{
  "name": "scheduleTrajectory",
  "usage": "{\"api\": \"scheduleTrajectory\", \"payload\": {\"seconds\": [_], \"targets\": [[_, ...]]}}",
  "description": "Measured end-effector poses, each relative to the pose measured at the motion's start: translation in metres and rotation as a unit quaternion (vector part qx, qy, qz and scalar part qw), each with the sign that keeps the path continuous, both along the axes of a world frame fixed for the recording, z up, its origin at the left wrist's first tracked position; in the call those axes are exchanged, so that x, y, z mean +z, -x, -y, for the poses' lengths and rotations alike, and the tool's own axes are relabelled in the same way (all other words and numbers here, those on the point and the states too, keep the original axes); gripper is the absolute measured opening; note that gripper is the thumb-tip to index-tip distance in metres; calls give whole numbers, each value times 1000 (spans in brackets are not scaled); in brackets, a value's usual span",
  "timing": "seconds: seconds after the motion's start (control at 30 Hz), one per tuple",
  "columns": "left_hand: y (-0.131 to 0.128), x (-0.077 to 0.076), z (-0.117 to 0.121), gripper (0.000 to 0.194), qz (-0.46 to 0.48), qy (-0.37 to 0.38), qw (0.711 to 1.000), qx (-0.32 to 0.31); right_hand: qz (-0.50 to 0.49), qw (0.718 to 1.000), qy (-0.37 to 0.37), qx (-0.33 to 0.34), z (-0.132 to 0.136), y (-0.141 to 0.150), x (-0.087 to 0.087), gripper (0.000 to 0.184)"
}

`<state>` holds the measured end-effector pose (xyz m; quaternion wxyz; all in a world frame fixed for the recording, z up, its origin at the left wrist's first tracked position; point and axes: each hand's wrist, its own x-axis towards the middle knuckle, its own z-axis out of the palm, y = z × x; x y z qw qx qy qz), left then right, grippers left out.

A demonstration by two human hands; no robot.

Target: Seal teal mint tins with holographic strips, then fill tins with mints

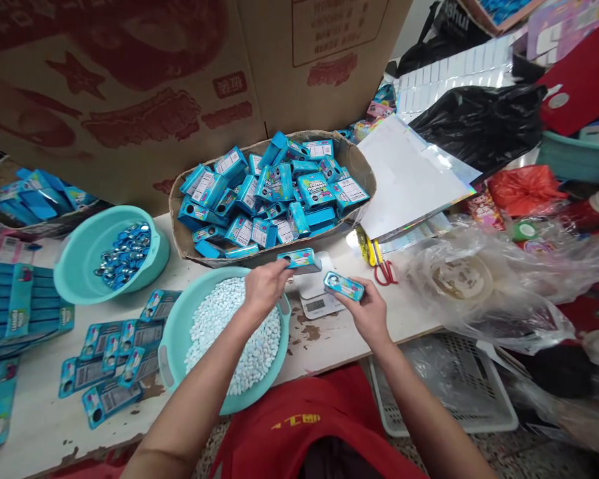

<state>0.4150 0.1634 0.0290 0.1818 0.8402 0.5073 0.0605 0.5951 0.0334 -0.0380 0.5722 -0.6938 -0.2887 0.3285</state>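
Left hand [267, 286]: pinching box [302, 260] by left end, near scale [319, 306]; long axis crosswise, nearly level. Right hand [370, 311]: gripping container [344, 287], long axis slanting rightward toward wearer.

A packing workshop, by its look — boxes [315, 191] heaped in a low carton [355, 159], white pieces [219, 306] in a bowl [239, 403], a scale [316, 305] on a worn bench [404, 309].

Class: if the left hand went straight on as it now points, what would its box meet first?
Probably the near wall of the tray, as the left hand, its box leading, points there. Height is unclear; it might clear the wall and meet the piled boxes.
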Motion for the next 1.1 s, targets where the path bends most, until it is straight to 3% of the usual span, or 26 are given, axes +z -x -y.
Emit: {"api": "scheduleTrajectory", "payload": {"seconds": [0.1,0.2,0.27,0.33,0.43,0.5,0.6,0.67,0.7,0.8,0.9,1.0,1.1], "targets": [[38,17,9,20,75,-34,996,39,25,999,-16,46,-33,3,-10,43],[67,22,30,19,134,-53,989,44,128,989,-15,69,-43,11,-4,47],[78,19,49,18,172,-41,983,46,213,974,-39,71,-35,22,10,57],[83,14,69,17,213,1,976,53,250,958,-63,126,-19,39,25,67],[83,7,91,13,278,110,950,87,199,941,-33,273,4,69,43,46],[86,4,96,16,330,179,911,169,165,936,5,310,11,85,51,26],[94,0,91,38,444,258,792,330,176,935,-6,307,11,100,64,26],[99,-2,85,57,510,310,711,372,216,924,-36,314,8,105,73,29],[100,-4,82,64,526,335,685,376,239,915,-44,323,6,108,76,30],[97,-11,77,70,522,381,650,400,297,889,-30,346,2,113,75,27],[92,-18,78,60,515,391,630,430,304,884,-3,355,0,118,70,28],[94,-17,79,48,546,393,613,415,262,895,9,361,-1,121,71,28],[104,-12,77,39,579,417,580,392,153,924,13,350,1,119,75,28]]}}
